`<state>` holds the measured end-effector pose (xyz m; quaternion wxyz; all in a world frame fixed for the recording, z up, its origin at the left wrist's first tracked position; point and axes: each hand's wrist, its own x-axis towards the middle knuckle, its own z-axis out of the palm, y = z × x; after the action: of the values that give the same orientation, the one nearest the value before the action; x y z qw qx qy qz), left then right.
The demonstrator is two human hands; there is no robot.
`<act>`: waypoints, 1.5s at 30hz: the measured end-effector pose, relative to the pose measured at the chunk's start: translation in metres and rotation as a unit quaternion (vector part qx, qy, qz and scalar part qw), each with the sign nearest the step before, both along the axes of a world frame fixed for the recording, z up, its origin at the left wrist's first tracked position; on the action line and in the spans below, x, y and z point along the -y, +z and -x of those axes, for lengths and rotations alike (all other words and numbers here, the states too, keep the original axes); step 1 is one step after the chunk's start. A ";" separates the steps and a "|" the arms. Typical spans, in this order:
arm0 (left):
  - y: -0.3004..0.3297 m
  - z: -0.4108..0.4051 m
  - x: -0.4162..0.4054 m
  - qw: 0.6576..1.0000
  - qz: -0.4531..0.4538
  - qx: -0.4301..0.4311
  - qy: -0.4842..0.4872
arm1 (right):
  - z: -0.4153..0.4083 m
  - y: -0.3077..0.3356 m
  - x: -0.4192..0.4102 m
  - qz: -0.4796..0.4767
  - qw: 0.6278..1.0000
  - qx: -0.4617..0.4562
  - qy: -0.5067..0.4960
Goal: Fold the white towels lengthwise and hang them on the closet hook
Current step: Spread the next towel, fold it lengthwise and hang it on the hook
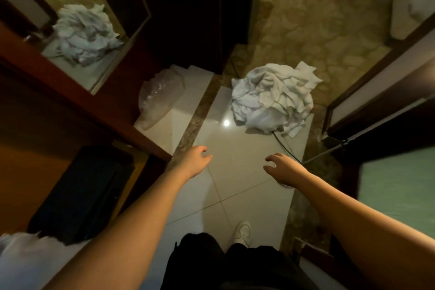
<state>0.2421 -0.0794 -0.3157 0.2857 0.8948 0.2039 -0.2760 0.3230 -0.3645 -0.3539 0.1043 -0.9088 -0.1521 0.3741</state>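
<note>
Both hands reach out over the pale floor [235,172], the left hand [194,160] and the right hand [283,168] each with fingers loosely spread and holding nothing. Ahead of them, well apart from the hands, lies a crumpled heap of white towels [273,96], all wrinkled, and a mirror [77,30] on the left shows the heap again. No writing can be read anywhere, and a dark bag [80,193] in the closet is hard to make out.

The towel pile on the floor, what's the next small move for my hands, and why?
Probably reach forward and down to the towel pile and pinch one towel free. Both the left hand and right hand are empty, fingers loosely spread, short of the pile, which lies crumpled on the floor tiles; nothing has been picked up to fold yet.
</note>
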 end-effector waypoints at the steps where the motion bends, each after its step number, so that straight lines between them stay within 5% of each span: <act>1: -0.004 -0.018 0.002 1.000 0.002 -0.003 -0.007 | -0.014 -0.004 0.005 0.006 1.000 -0.001 -0.012; 14: -0.076 -0.295 -0.017 0.995 0.033 -0.052 -0.083 | -0.228 -0.056 0.007 0.046 0.978 -0.047 -0.198; 25: -0.140 -0.508 -0.005 0.981 0.016 -0.069 -0.182 | -0.395 -0.117 0.005 0.016 0.962 -0.090 -0.259; 36: -0.302 -0.648 0.069 0.986 0.024 -0.093 -0.136 | -0.547 -0.299 0.034 -0.014 0.949 -0.151 -0.278; 42: -0.389 -0.695 0.105 0.972 -0.005 -0.099 -0.214 | -0.587 -0.399 0.033 -0.029 0.942 -0.169 -0.287; 45: -0.423 -0.715 0.118 0.947 -0.050 -0.029 -0.315 | -0.593 -0.440 0.026 -0.042 0.932 -0.175 -0.315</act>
<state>0.9572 -0.1971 -0.7383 0.1332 0.9181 -0.0665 -0.3674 0.9161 -0.3901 -0.7940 0.2800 -0.8251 0.1468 0.4683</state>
